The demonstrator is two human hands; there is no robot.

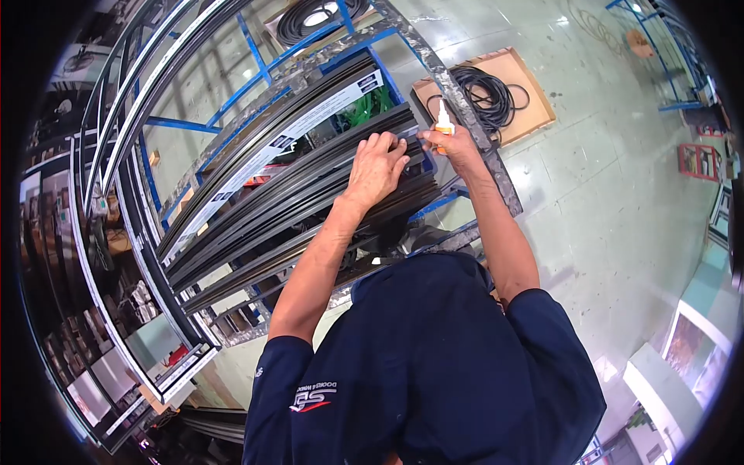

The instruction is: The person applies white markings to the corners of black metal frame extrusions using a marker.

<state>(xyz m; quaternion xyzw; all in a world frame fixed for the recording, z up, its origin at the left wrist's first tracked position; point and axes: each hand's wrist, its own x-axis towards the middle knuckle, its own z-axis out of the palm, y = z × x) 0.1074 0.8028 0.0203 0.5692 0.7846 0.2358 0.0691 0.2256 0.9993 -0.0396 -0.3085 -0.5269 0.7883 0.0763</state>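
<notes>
My right hand (459, 149) is closed around a small glue bottle (444, 124) with a white pointed nozzle, tip up, and orange on its label. Its thumb and finger reach toward the ends of the black strips (310, 198). My left hand (373, 172) lies over those long, thin strips close to their right ends. Its fingers are curled down and its thumb is bent, gripping a strip among the bundle. The fingertips partly hide which strip it is. Between the two hands there is only a small gap.
A blue metal frame with worn, padded rails (508, 182) carries the strips. Beyond it, a cardboard box (535, 97) holds coiled black cord (488, 97). Green material (373, 107) lies beneath the strips. Long framed profiles (128, 209) stand at the left; a red rack (699, 161) stands far right.
</notes>
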